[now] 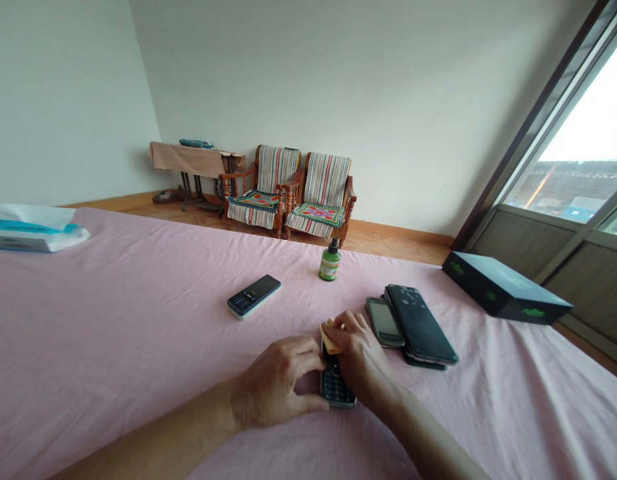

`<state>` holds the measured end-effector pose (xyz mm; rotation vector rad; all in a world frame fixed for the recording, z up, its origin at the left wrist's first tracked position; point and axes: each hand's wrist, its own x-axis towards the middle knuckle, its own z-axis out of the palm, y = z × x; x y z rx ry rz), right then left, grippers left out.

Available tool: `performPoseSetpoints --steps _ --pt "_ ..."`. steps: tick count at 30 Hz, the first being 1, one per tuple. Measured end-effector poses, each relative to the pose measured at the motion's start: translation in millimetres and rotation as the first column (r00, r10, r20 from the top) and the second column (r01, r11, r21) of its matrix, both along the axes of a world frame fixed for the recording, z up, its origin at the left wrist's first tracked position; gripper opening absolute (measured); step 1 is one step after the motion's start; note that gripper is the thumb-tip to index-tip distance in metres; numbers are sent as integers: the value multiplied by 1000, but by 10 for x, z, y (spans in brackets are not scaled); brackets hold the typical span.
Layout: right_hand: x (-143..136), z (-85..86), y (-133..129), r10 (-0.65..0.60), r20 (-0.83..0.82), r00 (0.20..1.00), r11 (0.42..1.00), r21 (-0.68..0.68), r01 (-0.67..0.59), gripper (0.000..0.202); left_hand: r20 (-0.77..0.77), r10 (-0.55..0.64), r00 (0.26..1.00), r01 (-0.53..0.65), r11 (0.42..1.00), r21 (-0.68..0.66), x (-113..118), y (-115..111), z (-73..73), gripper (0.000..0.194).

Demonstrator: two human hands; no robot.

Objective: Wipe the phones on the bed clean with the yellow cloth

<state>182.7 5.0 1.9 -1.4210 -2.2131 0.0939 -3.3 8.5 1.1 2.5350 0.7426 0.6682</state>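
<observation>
A dark keypad phone (337, 392) lies face up on the pink cloth, its keys showing toward me. My left hand (281, 380) steadies it along the left edge, with the thumb at the lower corner and the fingers higher up. A folded yellow cloth (330, 339) is pinched in my right hand (361, 350) and pressed onto the upper part of the phone. That hand and the cloth hide most of the screen. Just right of my right hand rests a small touchscreen phone (385, 322), beside a larger black smartphone (422, 325) lying on another dark flat item.
Another keypad phone (254, 295) lies to the left. A green spray bottle (330, 260) stands upright farther back. A black box (506, 287) sits at the right edge, and a tissue pack (36, 233) at far left. Beyond the pink-covered surface (138, 320) are two wooden chairs (318, 193).
</observation>
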Motion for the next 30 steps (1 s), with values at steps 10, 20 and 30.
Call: performPoseSetpoints --steps 10,20,30 --pt "-39 1 -107 -15 4 1000 999 -50 15 21 43 -60 997 61 998 -13 10 -9 36 43" --pt "-51 1 -28 -243 139 960 966 -52 252 20 44 -10 999 11 1000 -13 43 -20 22 32" --pt "-52 -21 3 -106 113 988 994 3 106 15 70 -12 997 14 999 -29 61 -43 19 34"
